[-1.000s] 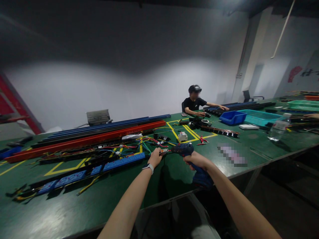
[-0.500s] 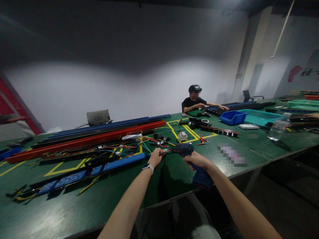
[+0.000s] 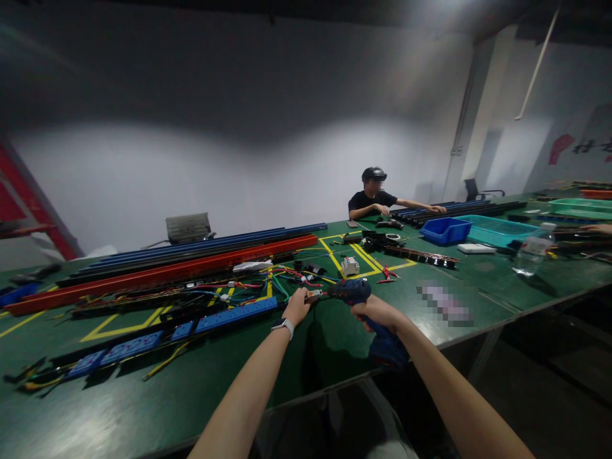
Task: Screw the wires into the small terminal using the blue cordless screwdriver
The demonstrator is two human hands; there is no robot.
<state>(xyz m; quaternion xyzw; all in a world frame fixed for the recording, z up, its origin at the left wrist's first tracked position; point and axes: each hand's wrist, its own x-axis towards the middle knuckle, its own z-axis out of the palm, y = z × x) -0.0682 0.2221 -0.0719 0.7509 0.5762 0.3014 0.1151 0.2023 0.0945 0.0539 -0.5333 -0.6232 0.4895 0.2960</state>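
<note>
My right hand (image 3: pixel 378 311) is wrapped around the grip of a blue cordless drill (image 3: pixel 352 290), which is held level over the near part of the table. Its tip points left, at a small white and orange part (image 3: pixel 314 295) pinched in my left hand (image 3: pixel 297 306). Whether the bit touches that part cannot be made out. Just left of my left hand lies a long black rail with blue socket blocks (image 3: pixel 234 317). Loose coloured wires (image 3: pixel 287 275) spread behind the hand. A white block-shaped device (image 3: pixel 350 266) sits beyond the drill.
Long orange (image 3: pixel 191 264) and blue rails lie across the left back. Red clips (image 3: pixel 388 274), a blue bin (image 3: pixel 445 231), a turquoise basket (image 3: pixel 502 231) and a water bottle (image 3: pixel 534 250) are to the right. A co-worker (image 3: pixel 373 197) sits opposite, arms on the table.
Both hands keep their hold, with the drill tip still at the small part. The view has shifted slightly. The co-worker's hands have moved a little.
</note>
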